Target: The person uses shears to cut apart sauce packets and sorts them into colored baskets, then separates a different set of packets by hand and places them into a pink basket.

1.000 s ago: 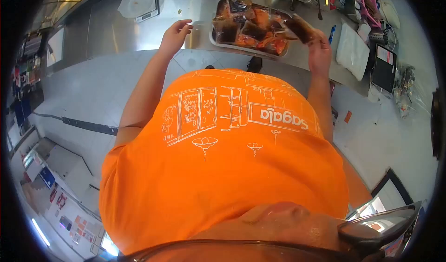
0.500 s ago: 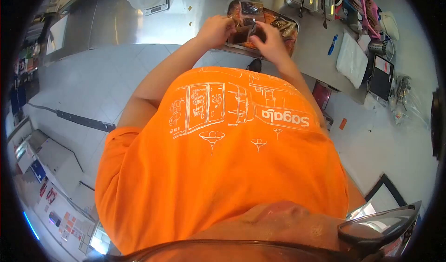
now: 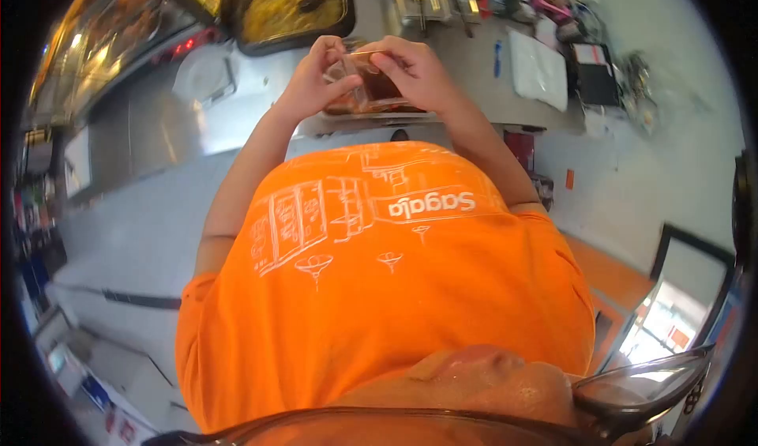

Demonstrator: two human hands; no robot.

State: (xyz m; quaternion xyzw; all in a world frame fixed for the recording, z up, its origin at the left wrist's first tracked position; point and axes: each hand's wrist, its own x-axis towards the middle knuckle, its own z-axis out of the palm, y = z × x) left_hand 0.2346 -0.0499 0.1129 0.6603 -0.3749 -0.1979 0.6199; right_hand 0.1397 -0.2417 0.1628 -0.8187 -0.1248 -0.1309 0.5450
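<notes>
Above the near edge of the counter, I hold a clear plastic packet (image 3: 382, 87) with dark reddish-brown contents. My right hand (image 3: 418, 75) grips its upper right edge between thumb and fingers. At its left edge, my left hand (image 3: 316, 82) has thumb and fingertips on the clear film, bent around it. Below the packet, a metal tray (image 3: 395, 116) shows only a thin rim and some reddish contents; the packet and hands hide most of it.
Behind my hands stands a black tray (image 3: 294, 15) of yellow food. A scale (image 3: 207, 75) is at the left. Metal containers (image 3: 422, 0) with utensils are at the back. On the right are a blue pen (image 3: 497, 59), a white plastic-wrapped pack (image 3: 538, 71) and a black device (image 3: 598, 79).
My view has shifted, bringing more of the yellow food tray into sight. Both hands have drawn closer around the packet, which now shows its broad face; other packets in the tray are mostly hidden.
</notes>
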